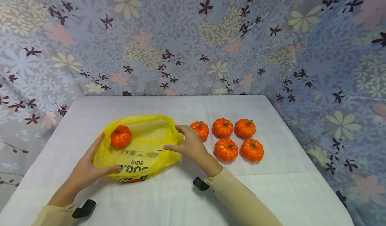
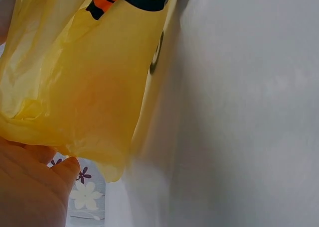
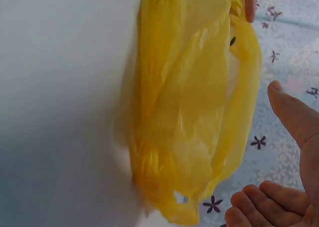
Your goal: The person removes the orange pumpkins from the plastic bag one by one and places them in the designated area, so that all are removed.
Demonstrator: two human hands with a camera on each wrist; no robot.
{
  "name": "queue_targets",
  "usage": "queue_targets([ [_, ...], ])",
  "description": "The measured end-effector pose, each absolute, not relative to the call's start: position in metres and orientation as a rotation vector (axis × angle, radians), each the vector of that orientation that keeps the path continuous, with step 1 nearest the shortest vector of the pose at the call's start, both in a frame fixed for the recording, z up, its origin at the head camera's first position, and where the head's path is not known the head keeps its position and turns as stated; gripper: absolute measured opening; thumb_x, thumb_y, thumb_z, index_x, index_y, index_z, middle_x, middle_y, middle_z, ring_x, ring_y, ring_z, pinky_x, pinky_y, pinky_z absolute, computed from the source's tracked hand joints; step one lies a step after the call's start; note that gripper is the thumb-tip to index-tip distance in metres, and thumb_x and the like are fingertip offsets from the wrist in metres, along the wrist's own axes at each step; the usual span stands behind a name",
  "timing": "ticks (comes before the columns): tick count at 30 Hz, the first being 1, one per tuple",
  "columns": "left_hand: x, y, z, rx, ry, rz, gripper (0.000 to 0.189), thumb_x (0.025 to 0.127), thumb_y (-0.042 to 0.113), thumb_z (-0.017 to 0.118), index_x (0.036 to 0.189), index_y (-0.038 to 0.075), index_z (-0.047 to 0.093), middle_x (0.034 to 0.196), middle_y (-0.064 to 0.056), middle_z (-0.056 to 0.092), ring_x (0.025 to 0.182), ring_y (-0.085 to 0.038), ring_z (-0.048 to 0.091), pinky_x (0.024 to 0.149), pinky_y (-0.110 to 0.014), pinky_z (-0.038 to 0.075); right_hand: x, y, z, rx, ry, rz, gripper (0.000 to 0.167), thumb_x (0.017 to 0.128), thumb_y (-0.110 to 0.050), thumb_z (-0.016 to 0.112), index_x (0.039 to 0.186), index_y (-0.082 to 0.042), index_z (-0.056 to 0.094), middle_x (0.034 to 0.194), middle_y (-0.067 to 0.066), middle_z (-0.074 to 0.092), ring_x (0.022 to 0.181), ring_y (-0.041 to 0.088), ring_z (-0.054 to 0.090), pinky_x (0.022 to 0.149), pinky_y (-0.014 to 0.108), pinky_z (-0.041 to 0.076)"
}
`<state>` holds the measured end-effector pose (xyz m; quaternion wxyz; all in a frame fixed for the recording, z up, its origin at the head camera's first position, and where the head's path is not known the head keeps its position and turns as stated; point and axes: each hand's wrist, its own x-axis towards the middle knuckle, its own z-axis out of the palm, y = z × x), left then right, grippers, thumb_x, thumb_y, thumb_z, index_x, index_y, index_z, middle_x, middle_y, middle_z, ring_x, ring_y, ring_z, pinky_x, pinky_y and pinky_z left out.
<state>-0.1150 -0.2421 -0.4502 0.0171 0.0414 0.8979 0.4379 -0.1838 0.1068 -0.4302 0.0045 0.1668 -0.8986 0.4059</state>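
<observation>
A yellow plastic bag (image 1: 137,120) with dark printing stands on the white table, its mouth spread wide. Inside its left part lies one small orange pumpkin (image 1: 121,136) with a green stem. My left hand (image 1: 85,171) is at the bag's left side, thumb and fingers spread along the rim; the left wrist view shows its fingertips right at the yellow plastic. On the other side, my right hand (image 1: 190,143) is spread beside the right rim with nothing in its grasp. In the right wrist view its thumb and fingers (image 3: 269,207) stand apart from the bag.
Several more orange pumpkins (image 1: 223,128) sit in a loose group right of the bag; the nearest one (image 1: 202,132) is partly behind my right hand. A flowered curtain (image 1: 187,51) hangs behind and beside the table (image 1: 289,192). Black wrist mounts (image 1: 85,208) stick out from both sleeves.
</observation>
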Motion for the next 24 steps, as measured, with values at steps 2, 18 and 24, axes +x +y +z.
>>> queue_targets([
  [2, -0.114, -0.241, -0.450, 0.135, 2.786, 1.373, 0.128, 0.075, 0.033, 0.091, 0.163, 0.034, -0.002, 0.166, -0.021, 0.004, 0.144, -0.057, 0.012, 0.105, -0.079, 0.020, -0.185, 0.102, -0.429, 0.542, -2.813, 1.264, 0.090, 0.075, -0.050, 0.087, 0.145, -0.005, 0.053, 0.141, 0.010, 0.056, 0.125, 0.028, 0.055, 0.103, 0.042, 0.049],
  [18, -0.107, -0.234, -0.448, 0.182, 2.816, 1.373, 0.126, 0.075, 0.029, 0.091, 0.163, 0.032, 0.001, 0.166, -0.021, 0.007, 0.145, -0.055, 0.012, 0.106, -0.078, 0.020, -0.192, 0.056, -0.434, 0.663, -2.906, 1.280, 0.091, 0.077, -0.055, 0.083, 0.146, -0.005, 0.052, 0.142, 0.006, 0.056, 0.128, 0.025, 0.054, 0.104, 0.037, 0.048],
  [24, -0.106, -0.233, -0.448, 0.240, 2.846, 1.377, 0.126, 0.074, 0.029, 0.092, 0.164, 0.029, 0.003, 0.166, -0.022, 0.009, 0.145, -0.055, 0.014, 0.107, -0.077, 0.020, -0.191, 0.047, -0.442, 0.661, -2.912, 1.308, 0.089, 0.077, -0.053, 0.084, 0.145, -0.005, 0.053, 0.141, 0.006, 0.056, 0.127, 0.024, 0.054, 0.103, 0.036, 0.049],
])
